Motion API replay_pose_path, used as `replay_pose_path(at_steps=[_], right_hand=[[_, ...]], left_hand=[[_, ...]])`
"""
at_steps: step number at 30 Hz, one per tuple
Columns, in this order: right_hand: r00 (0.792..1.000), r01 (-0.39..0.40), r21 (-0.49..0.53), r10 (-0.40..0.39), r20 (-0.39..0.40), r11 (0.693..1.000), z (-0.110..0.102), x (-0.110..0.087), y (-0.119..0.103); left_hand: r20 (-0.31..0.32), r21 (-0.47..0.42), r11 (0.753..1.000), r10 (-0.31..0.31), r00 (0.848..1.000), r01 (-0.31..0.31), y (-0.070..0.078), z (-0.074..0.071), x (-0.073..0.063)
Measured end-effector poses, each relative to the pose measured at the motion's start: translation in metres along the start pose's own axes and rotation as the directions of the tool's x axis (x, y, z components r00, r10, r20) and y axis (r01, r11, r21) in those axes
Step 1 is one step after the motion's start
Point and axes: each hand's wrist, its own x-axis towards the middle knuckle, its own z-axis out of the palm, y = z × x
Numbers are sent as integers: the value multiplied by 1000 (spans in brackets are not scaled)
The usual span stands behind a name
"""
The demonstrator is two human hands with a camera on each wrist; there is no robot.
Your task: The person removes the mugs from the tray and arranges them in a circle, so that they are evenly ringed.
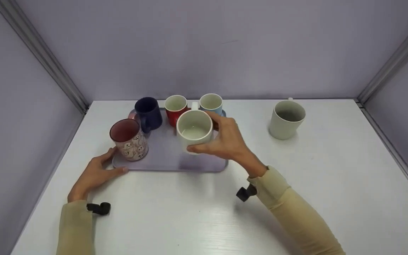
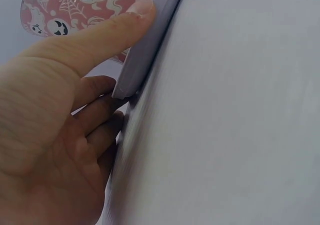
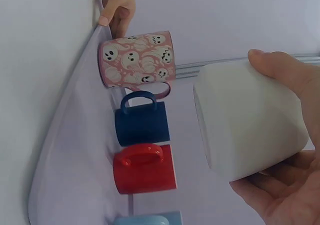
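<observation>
My right hand [image 1: 223, 140] holds a white mug [image 1: 186, 141] above the front part of the lilac tray [image 1: 161, 161], its handle toward the back. The right wrist view shows the thumb on one side of this mug [image 3: 250, 120] and fingers on the other. At the tray's front left corner, my left hand [image 1: 96, 173] grips the rim, thumb along the front edge and fingers round the left end. Close to it stands a pink ghost-patterned mug [image 1: 131, 147] on the tray. Behind are a dark blue mug [image 1: 151, 115], a red mug [image 1: 172, 117] and a light blue mug [image 1: 218, 110].
Another white mug [image 1: 283, 125] stands upright on the white table [image 1: 331, 177], right of the tray. Pale lilac panels [image 1: 225, 53] enclose the table at the back and both sides, with metal rails [image 1: 44, 53] in the corners.
</observation>
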Motion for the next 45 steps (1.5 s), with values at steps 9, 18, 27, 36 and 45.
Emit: replay_pose_path(at_steps=[9,18,27,36,45], right_hand=[[991,1,-63,-9,-131,998,-78,-20,-8],[962,-75,-167,28,-271,983,-153,-42,-14],[906,-139,-180,52,-420,974,-215,-66,-8],[825,-269,-164,139,-549,949,-257,-88,8],[788,-361,-187,192,-585,914,-272,-112,43]], left_hand=[[-8,11,1000,-3,1000,3,1,-3,0],[-14,11,1000,-11,1000,12,5,1,3],[-16,-3,1000,-10,1000,10,8,2,1],[-16,-4,1000,-30,999,30,9,2,-3],[-24,-3,1000,-19,1000,19,7,3,-3]])
